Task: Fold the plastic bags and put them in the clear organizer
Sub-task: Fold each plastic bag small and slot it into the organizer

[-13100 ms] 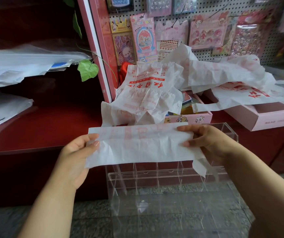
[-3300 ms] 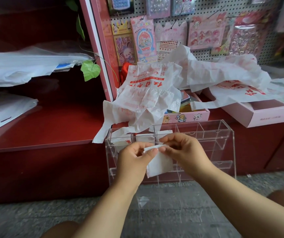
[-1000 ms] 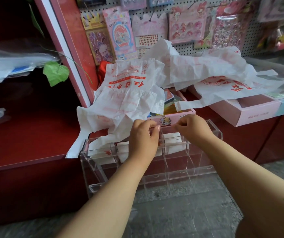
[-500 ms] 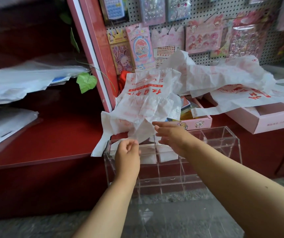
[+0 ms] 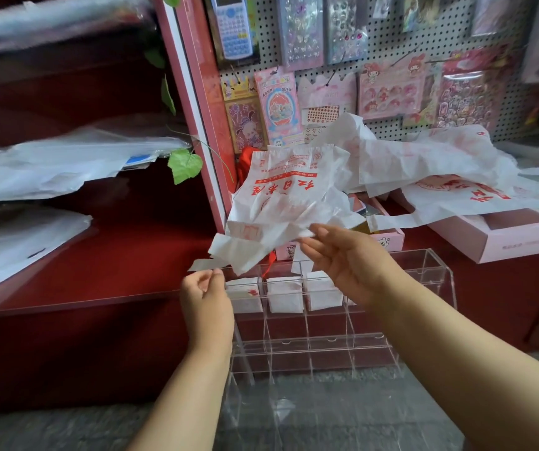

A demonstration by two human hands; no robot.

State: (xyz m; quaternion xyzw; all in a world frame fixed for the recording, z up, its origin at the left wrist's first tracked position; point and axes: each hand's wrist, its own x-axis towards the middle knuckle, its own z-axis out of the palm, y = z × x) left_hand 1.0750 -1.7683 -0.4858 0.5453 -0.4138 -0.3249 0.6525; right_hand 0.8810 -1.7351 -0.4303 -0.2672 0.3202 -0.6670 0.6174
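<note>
Three folded bags (image 5: 284, 294) are sitting upright, side by side, in the clear organizer's (image 5: 437, 281) upper-row compartments at frame centre; its lower row is showing only bare acrylic. The left hand (image 5: 204, 301) is pinching a handle strip of the unfolded plastic bag (image 5: 281, 203), which is hanging over the organizer's top edge. The right hand (image 5: 343, 255), fingers spread, is touching that bag's lower edge.

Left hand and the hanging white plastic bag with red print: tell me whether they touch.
Touching. The head view shows the left hand pinching the bag's handle strip.
</note>
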